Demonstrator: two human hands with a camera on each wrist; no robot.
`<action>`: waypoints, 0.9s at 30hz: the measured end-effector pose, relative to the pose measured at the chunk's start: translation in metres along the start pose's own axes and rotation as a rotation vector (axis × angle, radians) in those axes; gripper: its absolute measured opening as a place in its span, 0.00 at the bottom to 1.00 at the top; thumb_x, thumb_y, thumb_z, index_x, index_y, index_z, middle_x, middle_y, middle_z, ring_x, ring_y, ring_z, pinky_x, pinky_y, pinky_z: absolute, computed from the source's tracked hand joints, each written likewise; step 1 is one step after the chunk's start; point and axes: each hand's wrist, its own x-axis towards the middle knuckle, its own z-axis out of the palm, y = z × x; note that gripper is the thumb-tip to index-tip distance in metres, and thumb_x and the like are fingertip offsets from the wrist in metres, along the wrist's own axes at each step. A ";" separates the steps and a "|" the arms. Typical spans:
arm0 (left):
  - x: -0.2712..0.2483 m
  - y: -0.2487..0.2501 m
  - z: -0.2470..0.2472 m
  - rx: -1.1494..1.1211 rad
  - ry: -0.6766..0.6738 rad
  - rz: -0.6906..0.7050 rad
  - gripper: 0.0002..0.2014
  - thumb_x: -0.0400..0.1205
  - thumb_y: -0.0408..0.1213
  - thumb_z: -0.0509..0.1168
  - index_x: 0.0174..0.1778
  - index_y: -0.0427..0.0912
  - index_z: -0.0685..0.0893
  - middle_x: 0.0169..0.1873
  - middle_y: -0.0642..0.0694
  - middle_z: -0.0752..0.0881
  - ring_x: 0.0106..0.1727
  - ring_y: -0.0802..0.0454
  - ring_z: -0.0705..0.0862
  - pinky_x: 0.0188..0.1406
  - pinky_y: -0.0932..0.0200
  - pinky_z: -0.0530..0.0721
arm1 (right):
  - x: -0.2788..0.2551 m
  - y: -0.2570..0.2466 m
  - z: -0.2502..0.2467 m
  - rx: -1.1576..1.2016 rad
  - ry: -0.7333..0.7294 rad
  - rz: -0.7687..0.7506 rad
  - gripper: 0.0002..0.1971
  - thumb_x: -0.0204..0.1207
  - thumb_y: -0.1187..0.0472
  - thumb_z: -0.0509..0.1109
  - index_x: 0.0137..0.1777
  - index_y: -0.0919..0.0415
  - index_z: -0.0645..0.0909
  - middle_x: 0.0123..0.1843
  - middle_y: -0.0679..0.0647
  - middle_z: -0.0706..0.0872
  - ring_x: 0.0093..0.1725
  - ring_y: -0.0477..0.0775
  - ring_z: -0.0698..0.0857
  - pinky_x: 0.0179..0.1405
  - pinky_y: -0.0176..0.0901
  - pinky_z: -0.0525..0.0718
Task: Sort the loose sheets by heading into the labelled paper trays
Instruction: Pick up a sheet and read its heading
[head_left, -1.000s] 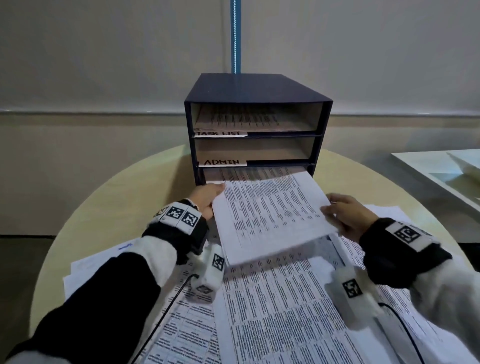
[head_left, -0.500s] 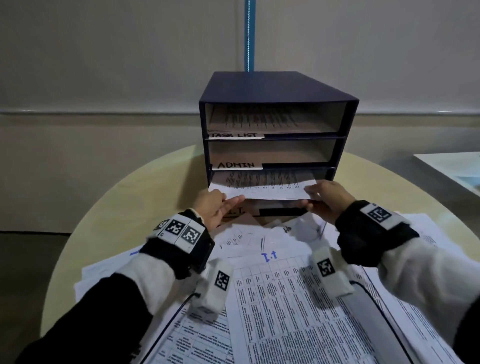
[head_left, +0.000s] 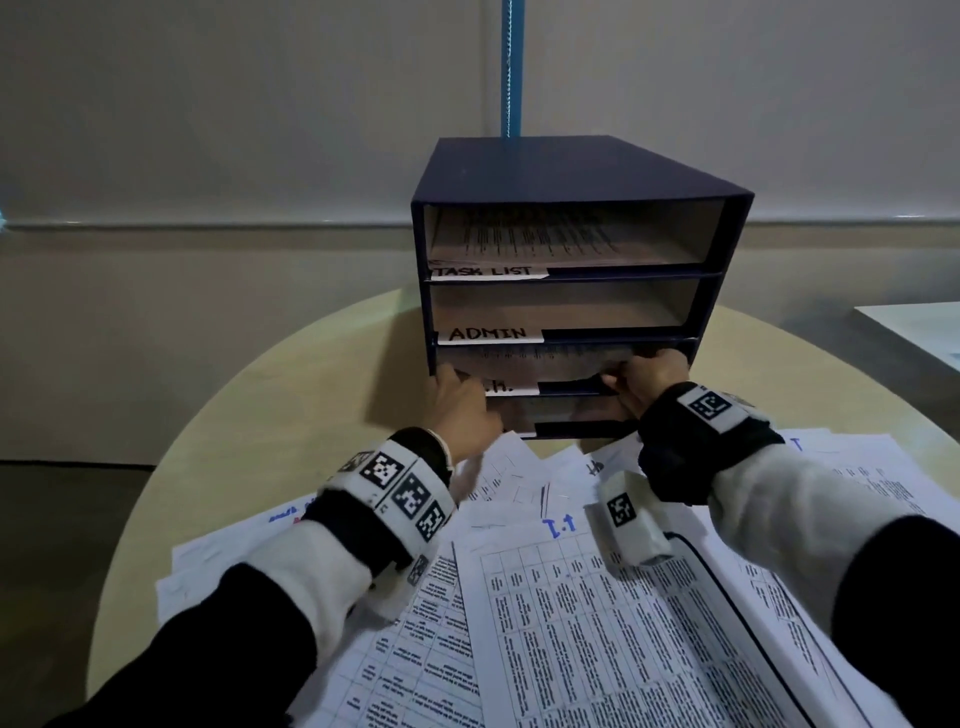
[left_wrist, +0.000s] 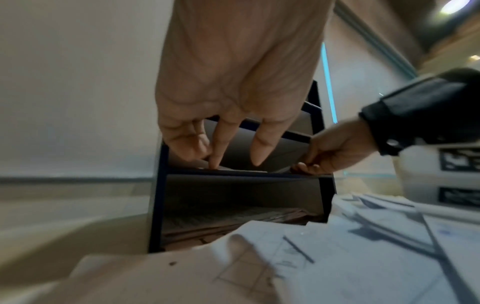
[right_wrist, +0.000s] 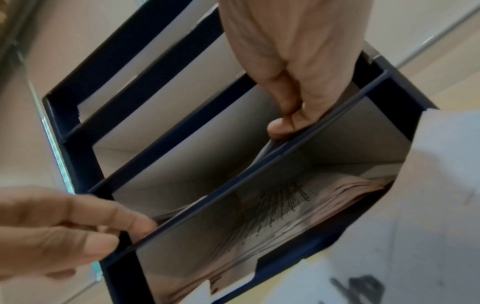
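Observation:
A dark blue tray unit (head_left: 571, 171) stands at the far side of the round table, its top slots labelled TASK LIST (head_left: 488, 271) and ADMIN (head_left: 488, 333). The printed sheet (head_left: 545, 358) lies almost wholly inside the third slot, whose label is half hidden by my left hand (head_left: 457, 400). In the left wrist view that hand's straight fingers (left_wrist: 255, 152) touch the sheet's front edge at the shelf lip. My right hand (head_left: 649, 374) pinches the sheet's right front corner, thumb (right_wrist: 280, 127) on top. The bottom slot holds a stack of sheets (right_wrist: 350, 191).
Loose printed sheets (head_left: 597, 623) overlap across the near half of the round table (head_left: 311, 374), right up to the tray unit's foot. A white table (head_left: 914, 327) stands at the right. A blue pole (head_left: 511, 67) rises behind the unit.
The sheet, held above the pile a second ago, has slid nearly all the way into the third slot. Both hands followed it forward to the slot's front.

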 end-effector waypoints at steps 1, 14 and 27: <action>0.000 0.001 0.001 0.095 0.015 0.026 0.08 0.82 0.38 0.58 0.48 0.35 0.73 0.65 0.35 0.64 0.66 0.38 0.65 0.64 0.48 0.72 | 0.003 0.000 0.000 -0.073 -0.013 -0.022 0.09 0.78 0.73 0.59 0.56 0.71 0.77 0.52 0.67 0.83 0.37 0.56 0.84 0.40 0.46 0.89; 0.020 -0.002 0.007 0.207 -0.071 0.111 0.23 0.85 0.50 0.54 0.66 0.33 0.67 0.64 0.32 0.76 0.65 0.36 0.74 0.62 0.49 0.72 | -0.011 -0.005 0.000 -0.611 0.002 -0.145 0.14 0.77 0.64 0.65 0.57 0.75 0.78 0.56 0.69 0.82 0.57 0.66 0.82 0.50 0.48 0.78; -0.011 0.015 -0.016 0.260 -0.304 0.033 0.34 0.81 0.54 0.60 0.76 0.33 0.65 0.74 0.36 0.70 0.74 0.38 0.70 0.70 0.50 0.70 | -0.057 -0.021 -0.048 -0.941 -0.314 -0.269 0.11 0.73 0.62 0.66 0.33 0.67 0.85 0.34 0.60 0.85 0.32 0.54 0.80 0.40 0.42 0.81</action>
